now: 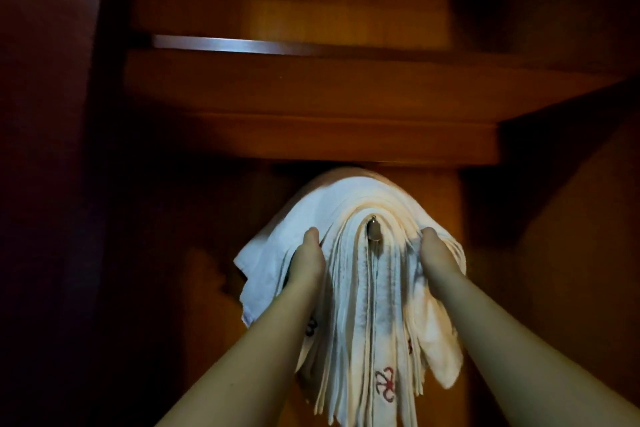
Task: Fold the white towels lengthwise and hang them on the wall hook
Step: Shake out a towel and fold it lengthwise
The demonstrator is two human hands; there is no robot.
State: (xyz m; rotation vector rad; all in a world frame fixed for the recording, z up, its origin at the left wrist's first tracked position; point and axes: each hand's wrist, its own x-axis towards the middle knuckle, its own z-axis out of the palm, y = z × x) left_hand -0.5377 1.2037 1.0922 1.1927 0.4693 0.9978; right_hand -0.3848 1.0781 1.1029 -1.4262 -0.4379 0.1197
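You are steadying towels on a hook.
Your left hand (306,258) and right hand (437,255) are gripping the draped white towels (353,288) either side of the wall hook (373,228); uneven pulling could be dragging the stack off.

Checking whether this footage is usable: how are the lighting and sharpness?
Head view: dim, warm orange light; white towels brightest, metal hook glints; wooden shelf and corners sink into shadow; slightly soft, wide-angle bend at edges.

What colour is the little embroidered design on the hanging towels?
Red, stitched on the white towels; the design shows best low in the head view.
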